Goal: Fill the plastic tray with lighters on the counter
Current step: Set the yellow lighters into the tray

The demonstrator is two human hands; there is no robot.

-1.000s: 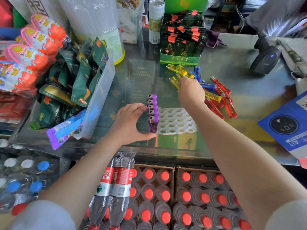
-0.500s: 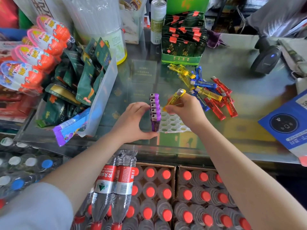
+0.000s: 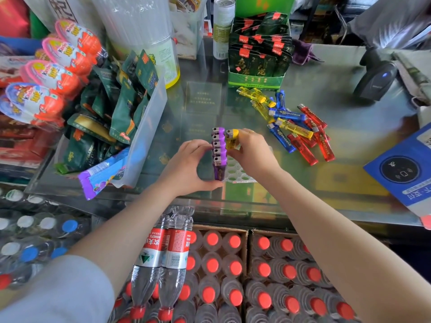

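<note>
Right hand (image 3: 253, 151) pinches a yellow lighter (image 3: 231, 139) upright at frame centre, beside purple lighters (image 3: 219, 152) standing in the white tray (image 3: 236, 172). Left hand (image 3: 190, 166) grips that row. Glass counter (image 3: 349, 94): loose lighters (image 3: 296, 124) upper right, scanner (image 3: 375, 78) beyond.

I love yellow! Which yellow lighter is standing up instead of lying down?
The yellow plastic lighter pinched by the right hand, upright beside the row of purple lighters in the white plastic tray. The other yellow lighters lie flat on the counter.
</note>
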